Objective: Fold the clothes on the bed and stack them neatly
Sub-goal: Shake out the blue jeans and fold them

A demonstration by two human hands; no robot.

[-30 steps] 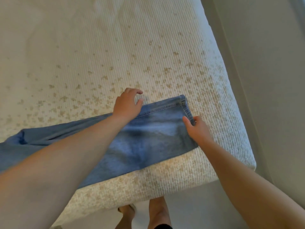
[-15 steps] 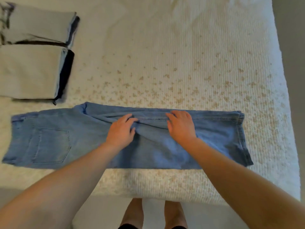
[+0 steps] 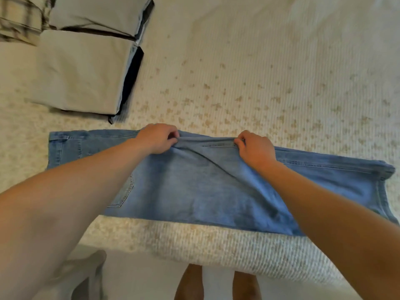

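Note:
Light blue jeans (image 3: 194,187) lie folded lengthwise across the near edge of the bed (image 3: 259,72), waistband at the left, hems at the right. My left hand (image 3: 158,138) pinches the far long edge of the jeans near the middle. My right hand (image 3: 255,148) pinches the same edge a little further right. The denim between them is lifted into a ridge with a diagonal crease. A stack of folded clothes (image 3: 86,70), pale grey on top with dark layers beneath, sits at the far left.
A plaid garment (image 3: 19,20) shows at the top left corner beside the stack. The bed's cream speckled cover stretches out to the right and far side. My bare feet (image 3: 216,282) stand on the floor below the bed's edge.
Both hands moved from resting flat on the middle of the jeans up to the far edge, where they now pinch the denim. The view has swung left from the hem end.

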